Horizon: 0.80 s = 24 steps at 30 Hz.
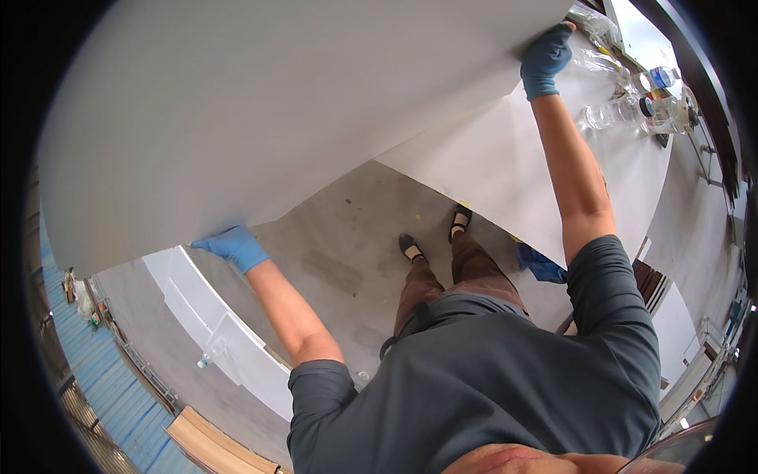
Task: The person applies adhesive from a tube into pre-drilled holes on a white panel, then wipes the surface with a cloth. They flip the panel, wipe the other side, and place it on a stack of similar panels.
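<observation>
A large white panel fills the upper left of the head view, raised and tilted. My left hand, in a blue glove, grips its near edge from below, the fingers partly hidden by the panel. At the far right corner of the panel, my right hand, also gloved in blue with a bare fingertip showing, is closed on the edge. Below the right forearm lies a white sheet-covered surface, partly under the panel.
Clear plastic bottles and a crumpled plastic wrap lie at the far right. A blue bag or cloth hangs by the surface's near corner. More white sheets, a stack of wooden boards and grey floor show at left.
</observation>
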### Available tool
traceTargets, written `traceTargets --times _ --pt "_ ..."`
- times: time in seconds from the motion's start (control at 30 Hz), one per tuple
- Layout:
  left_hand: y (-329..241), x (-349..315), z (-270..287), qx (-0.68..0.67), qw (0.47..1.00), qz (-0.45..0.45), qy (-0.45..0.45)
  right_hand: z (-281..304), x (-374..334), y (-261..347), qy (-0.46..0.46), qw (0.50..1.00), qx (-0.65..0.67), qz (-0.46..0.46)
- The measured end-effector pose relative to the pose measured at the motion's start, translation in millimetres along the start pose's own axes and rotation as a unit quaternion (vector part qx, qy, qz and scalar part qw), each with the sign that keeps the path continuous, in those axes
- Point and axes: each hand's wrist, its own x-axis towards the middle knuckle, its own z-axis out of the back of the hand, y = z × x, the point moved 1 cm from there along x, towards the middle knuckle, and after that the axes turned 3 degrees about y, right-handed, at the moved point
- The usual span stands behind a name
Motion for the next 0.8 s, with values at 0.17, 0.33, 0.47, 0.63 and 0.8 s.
traceTargets --times 0.17,0.33,0.47,0.63,0.8 --pt "-6 7 -4 0.044 0.999 -0.01 0.015 12 -9 16 0.05 0.998 0.031 0.008" --pt "-5 14 17 0.04 0.999 0.006 0.017 39 32 3 0.169 0.984 -0.033 0.042" --pt "-6 17 30 0.037 0.999 0.017 -0.008 51 97 49 0.183 0.957 0.016 0.223" --pt "-17 -14 6 0.083 0.991 0.002 -0.103 43 178 192 0.155 0.715 -0.339 0.591" --pt "-38 -101 -54 0.049 0.974 0.121 -0.183 24 120 244 0.074 0.719 -0.396 0.566"
